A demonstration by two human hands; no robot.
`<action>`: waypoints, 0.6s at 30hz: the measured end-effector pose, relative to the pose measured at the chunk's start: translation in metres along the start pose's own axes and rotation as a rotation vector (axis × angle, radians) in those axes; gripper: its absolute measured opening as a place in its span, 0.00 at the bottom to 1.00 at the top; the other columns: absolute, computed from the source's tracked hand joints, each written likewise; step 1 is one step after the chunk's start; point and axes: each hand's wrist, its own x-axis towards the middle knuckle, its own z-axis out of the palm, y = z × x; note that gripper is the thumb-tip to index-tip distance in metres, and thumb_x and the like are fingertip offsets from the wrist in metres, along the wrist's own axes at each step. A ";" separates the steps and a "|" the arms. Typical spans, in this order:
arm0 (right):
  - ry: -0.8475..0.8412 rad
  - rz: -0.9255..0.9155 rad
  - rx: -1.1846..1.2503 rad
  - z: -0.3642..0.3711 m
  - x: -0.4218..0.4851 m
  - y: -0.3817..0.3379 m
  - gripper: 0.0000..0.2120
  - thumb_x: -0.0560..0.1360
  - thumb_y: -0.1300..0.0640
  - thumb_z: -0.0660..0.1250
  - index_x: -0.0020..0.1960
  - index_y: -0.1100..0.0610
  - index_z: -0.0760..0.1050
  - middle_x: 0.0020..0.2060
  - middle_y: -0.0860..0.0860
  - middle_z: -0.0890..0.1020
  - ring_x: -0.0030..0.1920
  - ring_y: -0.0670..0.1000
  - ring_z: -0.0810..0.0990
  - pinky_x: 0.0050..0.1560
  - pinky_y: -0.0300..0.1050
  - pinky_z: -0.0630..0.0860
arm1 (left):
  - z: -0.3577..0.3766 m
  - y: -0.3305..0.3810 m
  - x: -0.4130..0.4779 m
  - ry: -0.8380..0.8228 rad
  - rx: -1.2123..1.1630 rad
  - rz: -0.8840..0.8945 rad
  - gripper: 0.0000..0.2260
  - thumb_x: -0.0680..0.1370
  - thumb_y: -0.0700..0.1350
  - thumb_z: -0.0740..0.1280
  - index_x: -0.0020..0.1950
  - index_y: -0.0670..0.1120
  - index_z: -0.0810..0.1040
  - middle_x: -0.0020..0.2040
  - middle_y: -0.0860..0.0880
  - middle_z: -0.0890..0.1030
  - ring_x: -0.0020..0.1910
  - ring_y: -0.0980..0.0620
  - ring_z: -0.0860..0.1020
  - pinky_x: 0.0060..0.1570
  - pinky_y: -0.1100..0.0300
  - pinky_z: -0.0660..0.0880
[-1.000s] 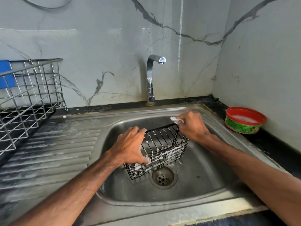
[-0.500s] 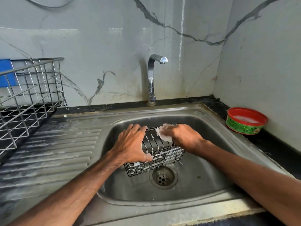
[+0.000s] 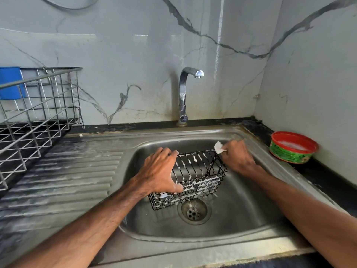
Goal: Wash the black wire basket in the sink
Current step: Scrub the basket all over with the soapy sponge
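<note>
The black wire basket (image 3: 197, 176) lies tipped on its side in the steel sink (image 3: 241, 215), just above the drain, its wires streaked with white foam. My left hand (image 3: 160, 172) grips the basket's left end, fingers over the top edge and thumb on the near side. My right hand (image 3: 237, 158) is at the basket's far right corner and pinches a small white scrub pad (image 3: 219, 147) against the top wires.
The tap (image 3: 185, 93) stands behind the sink with no water running. A red-rimmed green tub of dish soap (image 3: 293, 147) sits on the dark counter at right. A steel dish rack (image 3: 36, 113) stands on the left beside the ribbed drainboard (image 3: 63, 182).
My right hand swept the pad left across the basket's top, then back right to its far corner. The basket rocked slightly in my left hand's grip.
</note>
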 end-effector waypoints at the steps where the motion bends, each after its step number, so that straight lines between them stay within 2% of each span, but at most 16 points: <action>1: -0.011 -0.028 -0.008 0.001 -0.002 -0.003 0.08 0.76 0.65 0.66 0.47 0.61 0.84 0.35 0.55 0.83 0.30 0.53 0.81 0.30 0.44 0.77 | 0.000 0.001 0.000 0.002 0.007 0.009 0.51 0.65 0.67 0.74 0.80 0.45 0.61 0.69 0.48 0.70 0.65 0.50 0.69 0.66 0.55 0.72; 3: -0.004 -0.069 0.008 -0.001 -0.003 -0.009 0.08 0.78 0.64 0.66 0.43 0.60 0.83 0.32 0.54 0.82 0.29 0.53 0.81 0.30 0.44 0.78 | 0.000 0.003 0.000 0.005 0.010 0.016 0.50 0.65 0.67 0.74 0.80 0.45 0.60 0.70 0.48 0.70 0.66 0.50 0.69 0.66 0.55 0.72; 7: -0.015 -0.186 0.084 -0.008 -0.011 -0.027 0.11 0.79 0.63 0.65 0.39 0.57 0.81 0.29 0.52 0.80 0.28 0.52 0.79 0.29 0.39 0.69 | 0.001 0.005 0.001 0.008 -0.003 0.008 0.51 0.65 0.67 0.74 0.80 0.45 0.61 0.71 0.48 0.70 0.67 0.50 0.68 0.66 0.54 0.73; 9: -0.042 -0.287 0.090 -0.007 -0.019 -0.045 0.10 0.77 0.65 0.64 0.43 0.56 0.82 0.30 0.52 0.81 0.29 0.53 0.78 0.32 0.40 0.68 | 0.001 0.005 0.000 0.006 -0.021 -0.003 0.50 0.65 0.67 0.74 0.80 0.45 0.61 0.70 0.47 0.70 0.67 0.50 0.68 0.67 0.53 0.73; 11: -0.072 -0.476 0.086 -0.001 -0.033 -0.066 0.13 0.75 0.67 0.64 0.52 0.53 0.83 0.32 0.52 0.81 0.30 0.53 0.77 0.34 0.42 0.71 | 0.002 0.003 0.001 -0.005 -0.042 -0.026 0.50 0.65 0.66 0.75 0.79 0.44 0.62 0.71 0.47 0.70 0.67 0.49 0.68 0.68 0.52 0.72; 13: -0.155 -0.682 0.046 0.005 -0.049 -0.082 0.20 0.71 0.70 0.64 0.57 0.52 0.81 0.39 0.53 0.85 0.35 0.54 0.82 0.36 0.47 0.78 | 0.004 0.000 0.001 -0.010 -0.058 -0.049 0.50 0.64 0.64 0.76 0.79 0.45 0.62 0.71 0.46 0.70 0.68 0.49 0.67 0.70 0.51 0.71; 15: -0.198 -0.810 -0.011 0.008 -0.056 -0.080 0.26 0.70 0.72 0.64 0.63 0.53 0.80 0.52 0.55 0.86 0.46 0.58 0.86 0.44 0.54 0.83 | 0.006 -0.004 0.002 -0.016 -0.058 -0.065 0.50 0.64 0.63 0.76 0.79 0.45 0.62 0.71 0.46 0.70 0.68 0.49 0.67 0.70 0.50 0.70; 18: -0.222 -0.845 -0.036 0.002 -0.049 -0.057 0.36 0.67 0.76 0.64 0.70 0.49 0.74 0.69 0.54 0.78 0.63 0.58 0.81 0.60 0.56 0.81 | 0.007 -0.007 0.002 -0.039 -0.070 -0.085 0.51 0.64 0.63 0.77 0.80 0.45 0.61 0.72 0.46 0.69 0.69 0.48 0.66 0.71 0.48 0.69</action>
